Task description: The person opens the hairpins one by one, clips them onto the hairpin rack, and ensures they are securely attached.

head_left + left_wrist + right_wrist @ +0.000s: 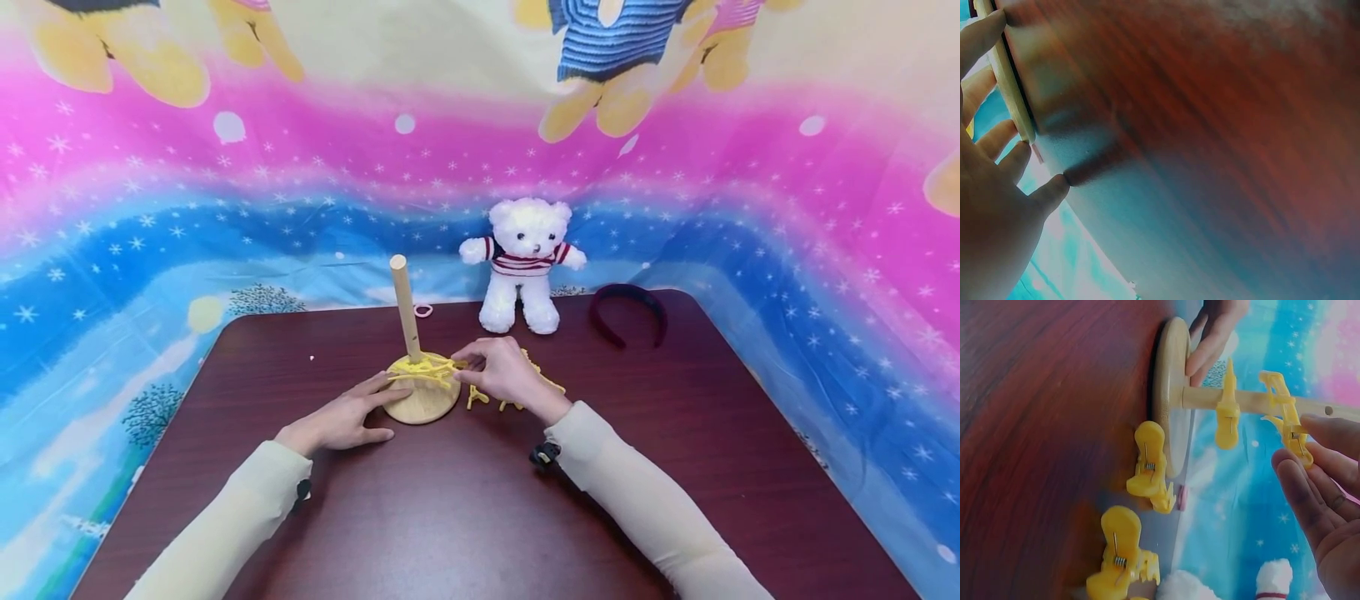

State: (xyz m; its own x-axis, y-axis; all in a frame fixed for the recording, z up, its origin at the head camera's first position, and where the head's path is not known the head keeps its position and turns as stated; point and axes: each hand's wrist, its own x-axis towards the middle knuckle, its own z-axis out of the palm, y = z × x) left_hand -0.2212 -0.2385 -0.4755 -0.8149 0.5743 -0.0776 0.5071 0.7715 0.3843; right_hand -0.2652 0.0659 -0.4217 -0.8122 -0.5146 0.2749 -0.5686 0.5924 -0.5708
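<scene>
A wooden post [407, 308] stands upright on a round wooden base [422, 407]. My left hand [341, 418] lies with fingers extended against the base's left side; its thumb is apart from the base, near the tabletop. Between thumb and fingers, my right hand [504, 371] pinches a yellow claw clip [1291, 428] with a metal spring, beside the post. Another yellow clip [1227, 419] is at the post, nearer the base; whether it bites the wood is unclear. Two more yellow clips, one by the base [1149, 459] and one farther off [1119, 553], are on the table, partly hidden by my right hand in the head view.
A white teddy bear [527, 262] in a striped top sits at the table's back edge. To its right lies a dark red headband [628, 293]. A small pink ring [423, 311] is behind the post. Patterned cloth [375, 225] hangs around the dark brown table [480, 508].
</scene>
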